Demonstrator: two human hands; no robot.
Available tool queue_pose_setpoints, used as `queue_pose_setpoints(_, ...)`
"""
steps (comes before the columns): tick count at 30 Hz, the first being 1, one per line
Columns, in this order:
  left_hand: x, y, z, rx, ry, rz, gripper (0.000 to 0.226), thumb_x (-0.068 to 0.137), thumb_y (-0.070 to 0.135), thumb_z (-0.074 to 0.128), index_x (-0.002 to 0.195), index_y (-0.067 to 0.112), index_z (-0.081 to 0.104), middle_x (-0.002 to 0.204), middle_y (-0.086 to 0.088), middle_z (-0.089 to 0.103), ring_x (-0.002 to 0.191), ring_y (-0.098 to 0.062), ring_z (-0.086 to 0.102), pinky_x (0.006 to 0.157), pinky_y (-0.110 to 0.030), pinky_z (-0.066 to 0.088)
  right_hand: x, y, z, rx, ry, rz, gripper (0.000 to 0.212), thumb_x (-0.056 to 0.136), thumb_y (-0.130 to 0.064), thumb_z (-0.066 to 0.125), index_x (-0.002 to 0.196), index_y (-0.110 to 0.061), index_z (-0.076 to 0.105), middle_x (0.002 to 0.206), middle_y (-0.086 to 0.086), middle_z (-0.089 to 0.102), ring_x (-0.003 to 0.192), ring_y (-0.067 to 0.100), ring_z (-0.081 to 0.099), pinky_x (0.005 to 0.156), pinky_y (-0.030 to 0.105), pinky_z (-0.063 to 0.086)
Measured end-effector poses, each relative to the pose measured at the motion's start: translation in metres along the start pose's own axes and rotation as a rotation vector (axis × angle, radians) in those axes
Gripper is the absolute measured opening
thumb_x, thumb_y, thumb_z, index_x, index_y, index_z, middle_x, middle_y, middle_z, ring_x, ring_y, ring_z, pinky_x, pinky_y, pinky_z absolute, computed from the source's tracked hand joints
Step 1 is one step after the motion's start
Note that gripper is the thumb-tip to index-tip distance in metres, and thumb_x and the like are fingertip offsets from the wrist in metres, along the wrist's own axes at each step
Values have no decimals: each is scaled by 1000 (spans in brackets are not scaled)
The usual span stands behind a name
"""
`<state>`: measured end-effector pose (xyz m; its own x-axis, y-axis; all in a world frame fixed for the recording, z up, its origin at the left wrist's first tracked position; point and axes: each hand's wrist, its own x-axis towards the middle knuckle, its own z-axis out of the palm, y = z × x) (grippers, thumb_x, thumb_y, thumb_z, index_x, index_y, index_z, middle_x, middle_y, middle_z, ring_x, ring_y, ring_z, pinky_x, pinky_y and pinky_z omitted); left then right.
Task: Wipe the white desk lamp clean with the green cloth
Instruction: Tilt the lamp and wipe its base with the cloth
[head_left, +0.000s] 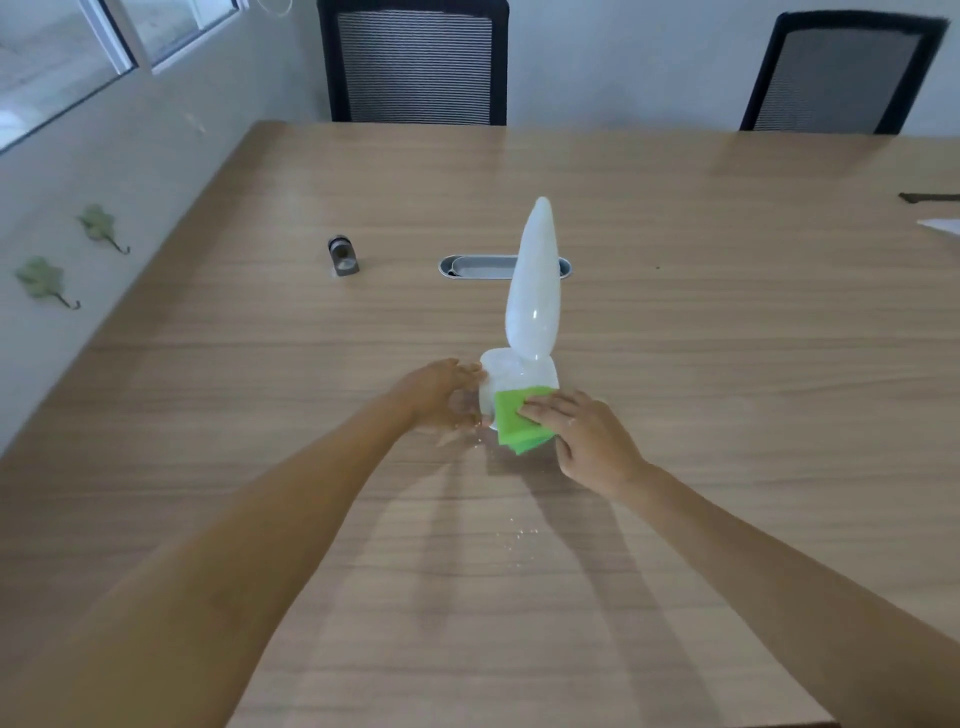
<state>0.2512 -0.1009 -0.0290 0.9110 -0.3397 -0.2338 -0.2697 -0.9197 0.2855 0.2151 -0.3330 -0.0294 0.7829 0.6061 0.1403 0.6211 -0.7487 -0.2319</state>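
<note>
The white desk lamp (532, 291) stands upright in the middle of the wooden table (727, 364), its long tapered head pointing up over a rounded base. My left hand (439, 392) grips the left side of that base. A folded green cloth (511, 421) lies flat against the near face of the base. My right hand (582, 434) presses the cloth there with its fingers spread over it.
A small grey cylindrical object (343, 254) sits to the left of the lamp. An oval cable slot (467, 267) is behind it. Two black mesh chairs (415, 62) stand at the far edge. Small white specks (522, 540) dot the table near me.
</note>
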Motion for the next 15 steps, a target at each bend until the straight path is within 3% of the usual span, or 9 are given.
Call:
queue_pose_setpoints(4, -1, 2, 1, -21, 3, -26, 76, 81, 44, 66, 147, 24, 34, 156, 5, 30, 145, -18, 26, 118, -34, 25, -29, 1, -7, 27, -18, -80, 58, 67, 7, 49, 118, -17, 64, 121, 2, 68, 109, 30, 61, 86, 44, 54)
queue_pose_setpoints(9, -3, 6, -1, -61, 8, -66, 75, 81, 44, 67, 146, 26, 36, 156, 7, 31, 144, -19, 27, 118, -32, 24, 13, 6, -21, 0, 67, 113, 58, 72, 3, 49, 124, -21, 58, 130, -2, 62, 114, 28, 55, 94, 42, 48)
queue_pose_setpoints(15, -3, 8, -6, 4, -10, -60, 76, 80, 49, 65, 146, 27, 35, 156, 7, 30, 145, -16, 26, 119, -30, 20, 45, -4, -8, -53, -148, 189, 59, 83, -4, 46, 136, -30, 44, 145, -11, 45, 122, 27, 40, 98, 40, 42)
